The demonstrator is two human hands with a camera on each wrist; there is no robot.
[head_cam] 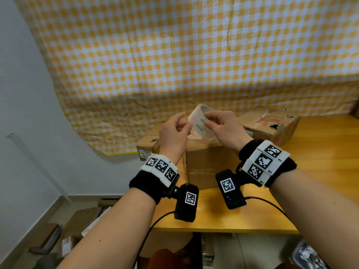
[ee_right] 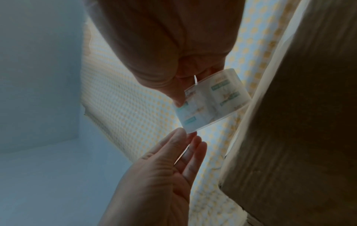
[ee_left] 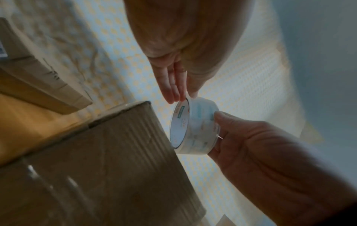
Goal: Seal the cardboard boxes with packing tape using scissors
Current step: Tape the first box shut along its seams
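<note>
The right hand [head_cam: 223, 126] holds the roll of clear packing tape [head_cam: 201, 121] in a curled grip above the front cardboard box [head_cam: 207, 164], probably so the left hand [head_cam: 174, 133], at its 9 o'clock, fingertips [ee_left: 174, 93] pinching the rim, can find the loose end.

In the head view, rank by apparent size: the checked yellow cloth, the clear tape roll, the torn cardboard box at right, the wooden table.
1. Yellow-and-white checked cloth.
2. Light wooden table.
3. Torn brown cardboard box with red print.
4. Clear packing tape roll, smallest though nearer the camera.
</note>
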